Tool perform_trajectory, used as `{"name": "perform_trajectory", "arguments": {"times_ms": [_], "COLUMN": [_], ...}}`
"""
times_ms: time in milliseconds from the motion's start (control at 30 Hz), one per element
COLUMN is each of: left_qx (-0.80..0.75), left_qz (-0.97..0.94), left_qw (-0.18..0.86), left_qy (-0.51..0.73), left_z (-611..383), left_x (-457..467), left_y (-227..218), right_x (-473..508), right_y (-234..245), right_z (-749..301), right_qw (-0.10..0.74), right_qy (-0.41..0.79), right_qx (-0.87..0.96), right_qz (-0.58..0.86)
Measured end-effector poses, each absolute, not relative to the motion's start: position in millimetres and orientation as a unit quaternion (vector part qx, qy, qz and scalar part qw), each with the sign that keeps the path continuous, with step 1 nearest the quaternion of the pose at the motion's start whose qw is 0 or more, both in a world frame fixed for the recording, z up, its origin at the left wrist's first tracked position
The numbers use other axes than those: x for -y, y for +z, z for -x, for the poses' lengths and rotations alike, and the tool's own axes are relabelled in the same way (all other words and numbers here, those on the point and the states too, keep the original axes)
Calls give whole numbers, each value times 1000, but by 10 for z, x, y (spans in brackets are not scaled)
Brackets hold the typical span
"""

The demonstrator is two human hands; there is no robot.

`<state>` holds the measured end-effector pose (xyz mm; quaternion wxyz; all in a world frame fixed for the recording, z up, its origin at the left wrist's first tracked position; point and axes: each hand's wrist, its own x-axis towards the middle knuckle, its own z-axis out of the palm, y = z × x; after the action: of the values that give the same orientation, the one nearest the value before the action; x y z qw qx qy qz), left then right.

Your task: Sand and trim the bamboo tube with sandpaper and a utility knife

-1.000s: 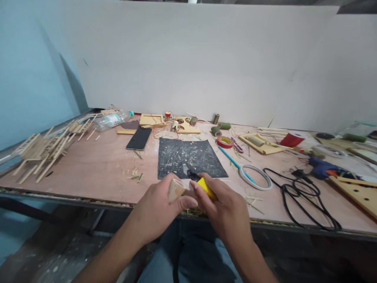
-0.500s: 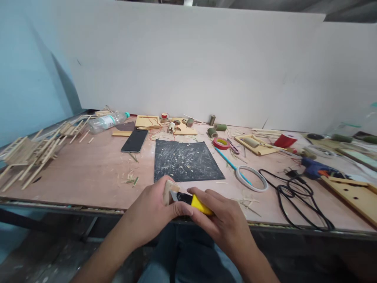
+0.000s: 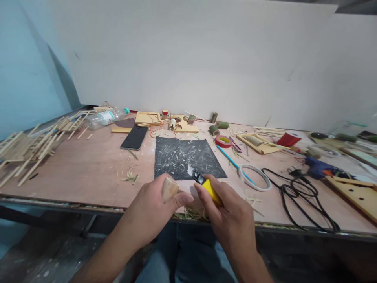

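My left hand (image 3: 153,208) is closed around a small pale piece of wood or bamboo (image 3: 170,188), its end showing above the fingers. In my right hand (image 3: 228,206) is a yellow and black utility knife (image 3: 210,192), its short blade pointing up and away to the left. A gap separates the blade from the pale piece. Just beyond both hands lies a scuffed black sheet of sandpaper (image 3: 185,157) on the table. Green and pale shavings (image 3: 193,214) are heaped at the table's front edge between my hands.
Left of the sheet lie a phone (image 3: 134,137), a plastic bottle (image 3: 107,118) and stick structures (image 3: 32,145). To the right are red tape (image 3: 223,141), a white tape ring (image 3: 242,173), a coiled black cable (image 3: 294,196) and a blue glue gun (image 3: 322,167). Bamboo pieces (image 3: 222,125) stand behind.
The knife has come away from the pale piece, moving right and forward with my right hand. My hands are farther apart, and the shavings at the edge now show between them.
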<state>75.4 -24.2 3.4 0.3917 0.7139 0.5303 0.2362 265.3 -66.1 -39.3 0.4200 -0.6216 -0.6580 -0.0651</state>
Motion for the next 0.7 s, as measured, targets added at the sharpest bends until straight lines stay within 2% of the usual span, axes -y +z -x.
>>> {"name": "perform_trajectory", "arguments": {"times_ms": [167,400,700], "left_qx": [-480,-455,-445], "left_qz": [-698,-681,-669], "left_qw": [468,516,548], "left_qy": [251,251,232], "left_z": [-680,-648,-648], "left_x": [199,176,116], "left_y": [21,18,45], "right_x": [642,493,552], "right_y": [-313,-98,-144], "right_z": [-2736,-2886,-2884], "right_qw": [426,270,187], "right_qy": [-8,40,20], "right_qx": [692,815,848], "right_qz": [583,512,495]}}
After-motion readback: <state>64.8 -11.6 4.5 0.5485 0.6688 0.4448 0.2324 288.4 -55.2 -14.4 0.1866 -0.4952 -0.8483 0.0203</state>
